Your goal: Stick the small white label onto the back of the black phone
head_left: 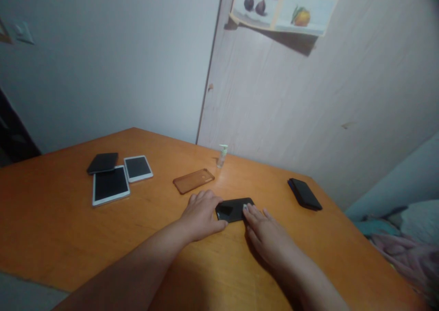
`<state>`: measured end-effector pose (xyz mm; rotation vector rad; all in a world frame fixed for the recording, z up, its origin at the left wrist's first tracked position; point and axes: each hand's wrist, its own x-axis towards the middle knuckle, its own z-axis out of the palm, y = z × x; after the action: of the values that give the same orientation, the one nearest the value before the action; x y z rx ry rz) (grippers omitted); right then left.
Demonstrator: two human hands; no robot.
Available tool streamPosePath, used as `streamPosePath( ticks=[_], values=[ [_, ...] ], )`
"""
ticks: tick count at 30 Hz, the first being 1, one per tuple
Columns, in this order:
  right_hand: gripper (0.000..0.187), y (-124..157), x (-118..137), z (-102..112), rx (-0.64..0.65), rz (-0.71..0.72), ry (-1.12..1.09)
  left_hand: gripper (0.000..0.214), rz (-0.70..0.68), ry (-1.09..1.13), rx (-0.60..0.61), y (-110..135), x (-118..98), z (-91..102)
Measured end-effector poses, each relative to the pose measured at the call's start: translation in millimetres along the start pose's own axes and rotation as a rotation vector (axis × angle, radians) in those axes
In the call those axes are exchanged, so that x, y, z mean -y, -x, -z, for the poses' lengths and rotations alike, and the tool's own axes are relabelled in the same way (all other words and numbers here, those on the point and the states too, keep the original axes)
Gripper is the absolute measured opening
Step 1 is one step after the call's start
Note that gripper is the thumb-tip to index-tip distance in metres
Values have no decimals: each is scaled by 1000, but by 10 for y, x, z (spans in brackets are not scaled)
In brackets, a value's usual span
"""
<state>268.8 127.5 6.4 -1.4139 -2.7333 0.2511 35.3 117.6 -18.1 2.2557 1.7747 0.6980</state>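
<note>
A black phone (233, 209) lies flat on the orange wooden table (51, 238) in front of me. My left hand (200, 215) rests palm down at the phone's left end, fingers curled loosely, thumb touching its near edge. My right hand (265, 231) lies flat on the table at the phone's right end. Its fingers are stretched out and the fingertips touch the phone. Neither hand lifts it.
A translucent brown phone case (194, 180) and a small pump bottle (222, 156) sit beyond the phone. Two white tablets (110, 185) (137, 168) and a dark case (102, 163) lie at the left. Another black phone (304, 193) is at the right edge. Bedding (404, 238) lies past the table.
</note>
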Motion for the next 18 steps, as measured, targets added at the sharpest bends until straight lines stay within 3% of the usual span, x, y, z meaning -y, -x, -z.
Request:
streamPosePath(
  ticks=[4,11,16,18],
  values=[
    [61,42,131,-23,52,204,-120,52,4,10,5,7,-1,7],
    [61,-18,-129,-46,-48,-125,31,48,1,14,1,3,-8,4],
    [65,9,61,-56,31,161,-61,53,9,3,-5,6,-13,-4],
    [67,7,67,-53,32,177,-75,52,13,7,-2,7,-20,2]
  ],
)
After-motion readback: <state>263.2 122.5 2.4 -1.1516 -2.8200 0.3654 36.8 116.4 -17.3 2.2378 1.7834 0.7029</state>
